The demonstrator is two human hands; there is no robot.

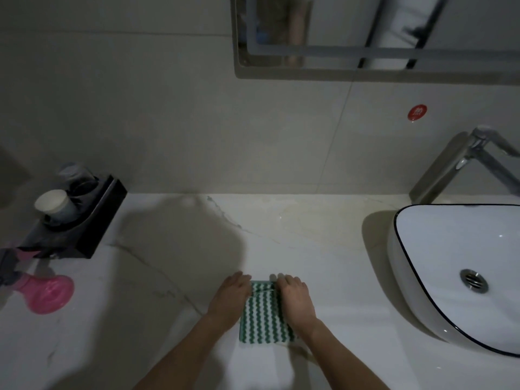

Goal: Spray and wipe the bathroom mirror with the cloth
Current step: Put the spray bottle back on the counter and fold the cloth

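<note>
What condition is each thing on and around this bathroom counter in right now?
Green-and-white zigzag cloth: folded, flat on the counter, between both hands.
Left hand: resting on the cloth's left edge.
Right hand: resting on the cloth's right edge.
Pink spray bottle: on the counter at far left, untouched.
White basin: no standing water visible, drain open.
Chrome tap: no water running.
White paper cup: upright in the black tray.
Wall mirror: only its lower part shows.

Mirror (365, 32): cropped by top and right edges; reflections blurred, contents unreadable. Basin (461, 274): right part out of frame. Tap (467, 161): spout cut off at right. Pink spray bottle (42, 291): head cropped at left edge, blurred. Cloth (263, 313): side edges covered by left hand (232, 298) and right hand (295, 298). Red sticker (417, 112): mark too small to read.
</note>
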